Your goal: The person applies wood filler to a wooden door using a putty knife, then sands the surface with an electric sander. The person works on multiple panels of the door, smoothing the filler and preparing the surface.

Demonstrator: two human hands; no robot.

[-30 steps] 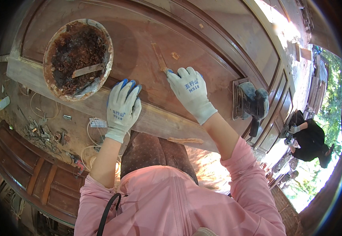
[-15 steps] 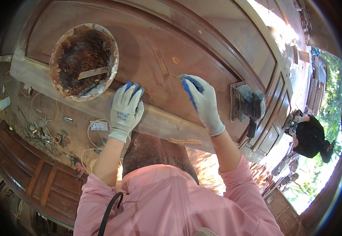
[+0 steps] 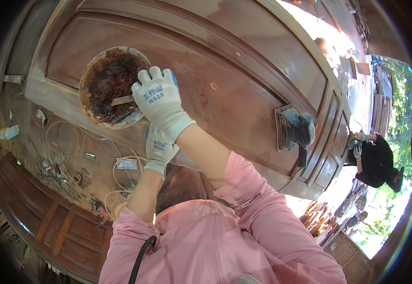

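A round bowl (image 3: 92, 75) crusted with brown filler stands on the reddish wooden door panel (image 3: 244, 80) lying flat in front of me. A flat scraper (image 3: 122, 100) lies in the bowl. My right hand (image 3: 161, 102), in a white and blue glove, reaches across to the bowl's near rim and covers the scraper's handle end; whether it grips the scraper is hidden. My left hand (image 3: 158, 149), gloved the same, rests flat on the door's near rail, partly under my right wrist.
An electric sander (image 3: 295, 128) sits on the door to the right. A person in black (image 3: 376, 161) crouches beyond the door's far end. Pale cables (image 3: 120, 175), scraps and a white bottle (image 3: 8, 132) litter the floor; another wooden panel (image 3: 40, 217) lies lower left.
My right hand has swung left from the middle of the door panel, crossing over my left hand to the bowl. My left hand has stayed on the rail.
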